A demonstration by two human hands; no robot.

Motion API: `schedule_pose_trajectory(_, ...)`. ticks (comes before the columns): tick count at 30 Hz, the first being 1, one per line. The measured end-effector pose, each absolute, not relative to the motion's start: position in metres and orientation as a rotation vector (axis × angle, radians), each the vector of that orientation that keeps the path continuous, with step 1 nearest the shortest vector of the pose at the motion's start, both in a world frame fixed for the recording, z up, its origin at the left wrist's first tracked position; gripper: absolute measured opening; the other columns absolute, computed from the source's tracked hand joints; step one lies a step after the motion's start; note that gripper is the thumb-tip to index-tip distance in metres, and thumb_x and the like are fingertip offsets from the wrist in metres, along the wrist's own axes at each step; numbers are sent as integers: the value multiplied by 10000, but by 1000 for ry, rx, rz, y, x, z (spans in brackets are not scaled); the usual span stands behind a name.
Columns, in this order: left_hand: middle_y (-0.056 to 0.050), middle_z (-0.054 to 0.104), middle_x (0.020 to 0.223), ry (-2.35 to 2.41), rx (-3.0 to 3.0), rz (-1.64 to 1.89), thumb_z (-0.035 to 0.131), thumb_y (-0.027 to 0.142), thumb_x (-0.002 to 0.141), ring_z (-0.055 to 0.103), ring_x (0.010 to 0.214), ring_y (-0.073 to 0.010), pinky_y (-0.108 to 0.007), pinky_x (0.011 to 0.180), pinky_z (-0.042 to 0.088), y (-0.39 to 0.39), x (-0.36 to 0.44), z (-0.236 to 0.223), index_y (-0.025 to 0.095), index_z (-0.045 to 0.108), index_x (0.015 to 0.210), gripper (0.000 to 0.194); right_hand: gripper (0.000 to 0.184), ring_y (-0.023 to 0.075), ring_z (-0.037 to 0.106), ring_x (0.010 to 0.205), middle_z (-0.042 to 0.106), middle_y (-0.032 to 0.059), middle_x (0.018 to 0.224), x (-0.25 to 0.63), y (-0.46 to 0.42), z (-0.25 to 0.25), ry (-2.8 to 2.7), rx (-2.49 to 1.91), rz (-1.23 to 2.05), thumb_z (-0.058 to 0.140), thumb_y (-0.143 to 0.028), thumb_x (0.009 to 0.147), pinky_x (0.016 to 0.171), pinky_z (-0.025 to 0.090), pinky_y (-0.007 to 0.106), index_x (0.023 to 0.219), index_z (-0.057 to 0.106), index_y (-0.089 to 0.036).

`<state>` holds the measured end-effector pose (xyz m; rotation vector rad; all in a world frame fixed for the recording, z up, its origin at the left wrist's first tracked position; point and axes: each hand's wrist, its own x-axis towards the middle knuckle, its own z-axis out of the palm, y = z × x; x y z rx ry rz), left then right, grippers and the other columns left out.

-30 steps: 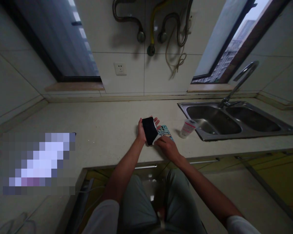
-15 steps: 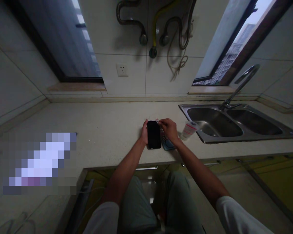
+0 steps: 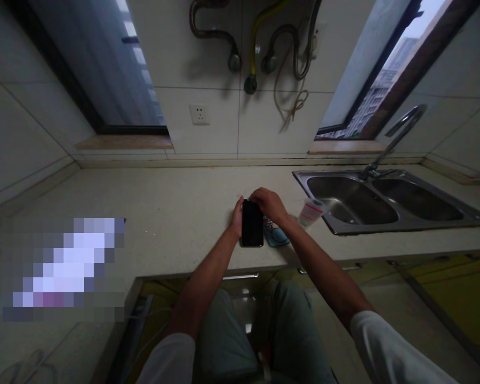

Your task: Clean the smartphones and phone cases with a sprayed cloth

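A black phone [image 3: 252, 224] with a dark screen is held over the countertop [image 3: 164, 213]. My left hand [image 3: 237, 216] grips its left edge. The fingers of my right hand [image 3: 269, 205] close over the phone's top edge. A teal patterned phone case [image 3: 276, 236] lies on the counter just right of the phone, partly under my right wrist.
A small white bottle [image 3: 310, 212] with a pink label stands beside the steel double sink [image 3: 384, 200] and its tap [image 3: 396, 136]. A wall socket [image 3: 199, 113] and hoses [image 3: 264, 48] hang on the tiled wall. A blurred patch covers the counter's left part.
My right hand left the phone case on the counter and rose to the phone's top edge. The phone turned from tilted to upright in my left hand.
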<state>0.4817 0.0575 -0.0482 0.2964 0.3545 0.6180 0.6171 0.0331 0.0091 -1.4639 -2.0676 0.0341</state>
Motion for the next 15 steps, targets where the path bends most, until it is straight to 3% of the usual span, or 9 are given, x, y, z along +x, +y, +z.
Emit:
schedule_pose_trajectory(9, -133, 750, 908, 317, 281, 674, 382, 711, 913, 718, 940, -308, -425, 862, 559, 58, 485, -50, 133, 706, 1054, 677, 384, 188, 656, 994, 717, 68, 1106, 604, 31, 16, -2245, -1405, 21, 493, -19, 867, 844, 481, 263, 1069, 754, -216)
schedule_pose_trajectory(15, -137, 749, 870, 336, 273, 604, 361, 750, 893, 725, 904, -301, -412, 825, 573, 55, 484, -49, 136, 703, 1057, 722, 399, 203, 652, 1051, 724, 70, 1142, 616, 20, 6, -2267, -1397, -31, 535, -7, 838, 889, 496, 292, 1086, 754, -229)
